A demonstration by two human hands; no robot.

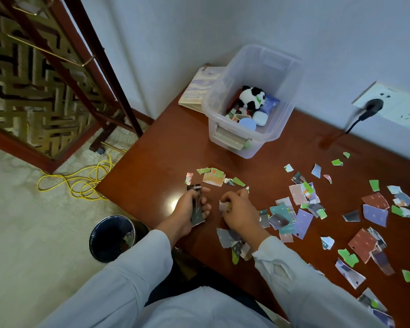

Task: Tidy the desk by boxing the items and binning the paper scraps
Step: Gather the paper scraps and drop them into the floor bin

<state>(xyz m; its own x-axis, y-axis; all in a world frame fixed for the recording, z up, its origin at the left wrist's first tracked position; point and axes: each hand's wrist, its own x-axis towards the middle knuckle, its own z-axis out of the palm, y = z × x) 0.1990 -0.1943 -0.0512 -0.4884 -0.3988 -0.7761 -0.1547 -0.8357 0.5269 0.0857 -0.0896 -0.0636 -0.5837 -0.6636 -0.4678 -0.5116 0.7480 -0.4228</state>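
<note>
Head view looks down on a reddish-brown wooden worktop (156, 147) set against a pale wall; both of the person's hands lie near its front edge, in pale grey sleeves. The left hand (191, 209) has its fingers curled round a small bundle of dark paper strips (197, 217), which shows above and below the fist; the right hand (238, 215), just beside it, has its fingers bent, thumb and fingertips pinching a small pale paper scrap (222, 206).

Torn coloured paper scraps (302, 220) (green, lilac, teal, brick-red, grey) lie scattered over the right half of the worktop; a smaller cluster with a peach card piece (213, 179) lies just beyond the hands, and another heap of scraps (229, 240) lies under the right wrist.

A clear plastic storage box (273, 129) stands open at the back of the worktop, well apart from the hands; inside it sit a black-and-white panda plush toy (250, 97), a pale blue round case (246, 124), a white case (260, 118) and a few cards. A spiral notebook with a lilac cover (197, 91) lies behind the box, partly hidden by it.

A dark round waste bin (91, 242) with a liner stands on the floor left of the worktop, near the left forearm; a few scraps show inside it. A yellow cable (81, 181) loops on the floor; a black plug (374, 105) sits in a white wall socket on the right.
</note>
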